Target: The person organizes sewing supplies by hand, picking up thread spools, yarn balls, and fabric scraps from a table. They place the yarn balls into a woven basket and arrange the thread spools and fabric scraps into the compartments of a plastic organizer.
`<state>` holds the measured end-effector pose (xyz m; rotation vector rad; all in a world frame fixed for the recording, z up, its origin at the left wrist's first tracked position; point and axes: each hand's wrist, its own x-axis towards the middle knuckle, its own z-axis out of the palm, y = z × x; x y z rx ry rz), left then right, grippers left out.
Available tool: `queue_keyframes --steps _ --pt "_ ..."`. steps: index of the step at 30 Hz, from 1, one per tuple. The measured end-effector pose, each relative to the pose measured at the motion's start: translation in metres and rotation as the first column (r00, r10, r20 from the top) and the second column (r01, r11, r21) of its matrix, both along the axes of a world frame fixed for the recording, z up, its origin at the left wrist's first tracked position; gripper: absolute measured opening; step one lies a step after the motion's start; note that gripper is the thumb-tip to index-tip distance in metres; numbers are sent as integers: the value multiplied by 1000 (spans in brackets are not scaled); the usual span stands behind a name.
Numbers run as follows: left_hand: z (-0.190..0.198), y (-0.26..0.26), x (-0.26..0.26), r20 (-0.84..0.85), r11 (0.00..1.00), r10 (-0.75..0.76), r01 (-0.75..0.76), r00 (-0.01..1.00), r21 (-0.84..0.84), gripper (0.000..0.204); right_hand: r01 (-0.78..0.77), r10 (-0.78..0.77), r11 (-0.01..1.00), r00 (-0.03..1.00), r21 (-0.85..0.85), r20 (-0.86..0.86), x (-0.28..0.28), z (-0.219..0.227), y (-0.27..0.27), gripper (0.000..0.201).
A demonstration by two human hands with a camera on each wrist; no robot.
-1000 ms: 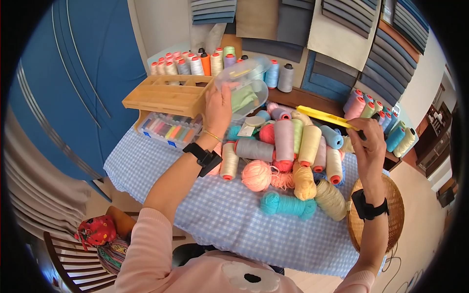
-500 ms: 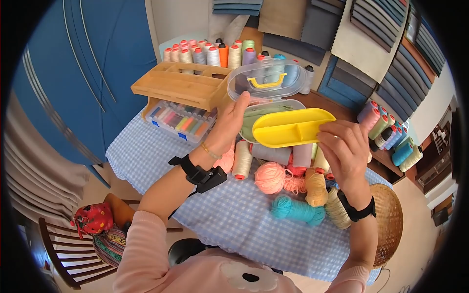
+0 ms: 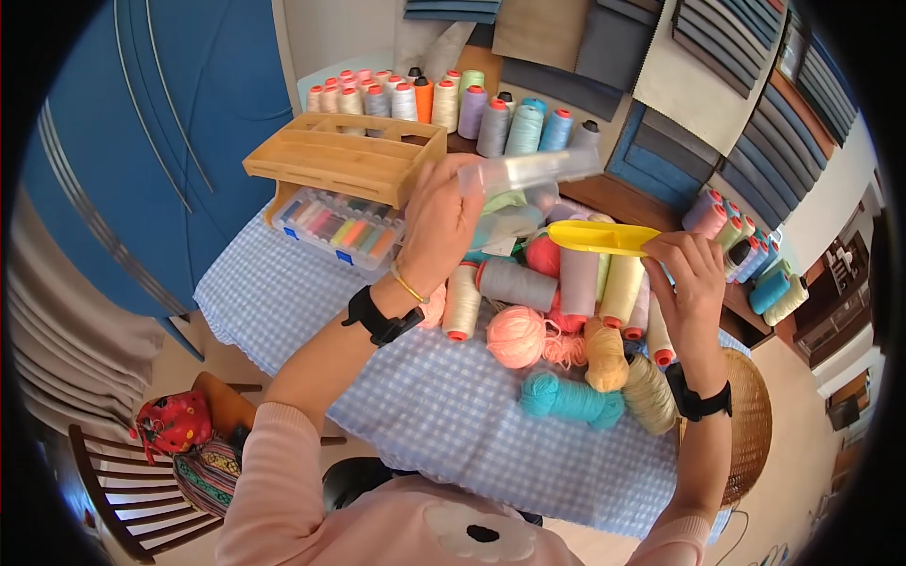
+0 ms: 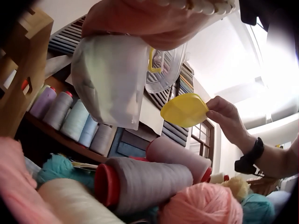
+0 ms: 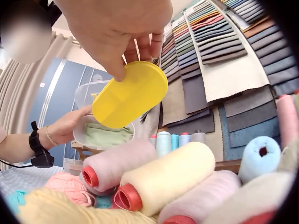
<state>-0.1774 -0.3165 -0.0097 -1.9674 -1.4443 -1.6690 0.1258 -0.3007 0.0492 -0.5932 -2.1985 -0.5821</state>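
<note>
My left hand grips the clear plastic box by its side, above the yarn pile. Its transparent lid, with a yellow handle, hangs open at the back. Pale green cloth lies inside the box. Between thumb and fingers, my right hand pinches one end of a yellow divided tray. The tray is held in the air to the right of the box, apart from it; the right wrist view shows its smooth underside.
Thread cones and yarn balls cover the middle of the checked cloth. A wooden organizer stands above a case of colored items at left. A wicker basket is at right; more cones line the back.
The yellow tray, shown face-on half a second ago, has tilted flatter and moved slightly right. The box and its lid have tipped in my left hand.
</note>
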Motion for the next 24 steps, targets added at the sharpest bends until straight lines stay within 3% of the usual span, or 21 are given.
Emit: queue_keyframes --steps 5,8,10,11,13,17,19,22,24 --pt "4 -3 6 -251 980 176 -146 952 134 29 46 -47 999 999 -23 -27 12 -9 11 17" --pt "2 4 5 -392 941 301 -205 869 268 28 57 -60 997 997 -55 -56 17 -10 11 18" --pt "-3 10 2 -591 909 404 -231 699 348 33 65 -66 997 997 -39 -41 19 -8 9 18" --pt "-3 10 2 -590 909 402 -227 700 349 33 71 -71 997 997 -17 -24 20 -6 8 18" --pt "-1 9 0 -651 883 454 -206 608 422 38 88 -89 996 996 -20 -25 26 -6 7 18" --pt "9 4 2 -650 854 478 -138 591 502 40 107 -108 994 994 -14 -31 37 -7 6 19" --pt "7 6 6 -658 792 536 -45 529 609 39 113 -115 993 992 -32 -49 41 -7 7 19" --pt "14 7 6 -571 731 585 -69 576 679 38 120 -125 991 989 -60 -82 48 -6 6 18" --pt "16 8 6 -594 747 560 -43 577 663 38 120 -129 989 986 -87 -105 52 -9 5 17"
